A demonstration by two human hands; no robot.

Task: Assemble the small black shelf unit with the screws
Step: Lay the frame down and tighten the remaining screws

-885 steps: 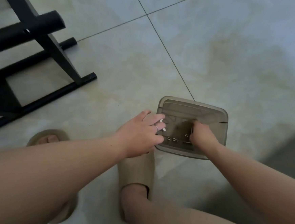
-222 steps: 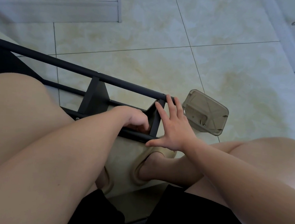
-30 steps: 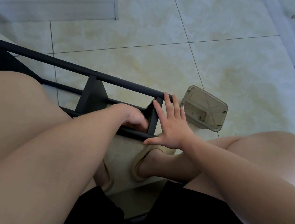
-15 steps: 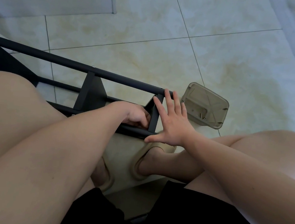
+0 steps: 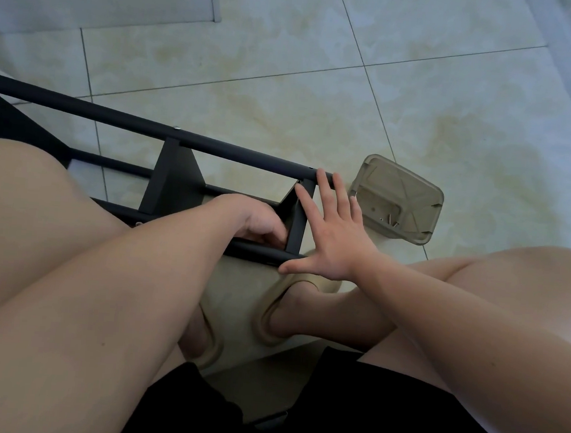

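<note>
- A pale grey ledge [image 5: 99, 0] runs along the upper left of the frame, above the tiled floor [image 5: 289, 63]
- The small black shelf unit [image 5: 174, 180] lies on its side on the floor, reaching from the left edge to the centre of the frame; its long top bar [image 5: 114, 119] slants down to the right, and a short upright end piece [image 5: 299, 217] closes the frame at centre
- The left hand [image 5: 258, 219] is inside the frame at centre, with its fingers curled against the inner face of the end piece; they hide whatever is under them, so whether it grips anything cannot be told
- A beige slipper [image 5: 269, 321] sits on a foot just below centre, under the lower bar of the unit
- The right hand [image 5: 335, 244] lies flat and spread on the outer face of the end piece, holding nothing; its fingertips reach the end of the top bar and its thumb touches the end of the lower bar
- A translucent brownish box [image 5: 426, 193] stands on the floor just right of the right hand, tilted towards the camera
- A few small screws [image 5: 389, 221] lie in the bottom of the box
</note>
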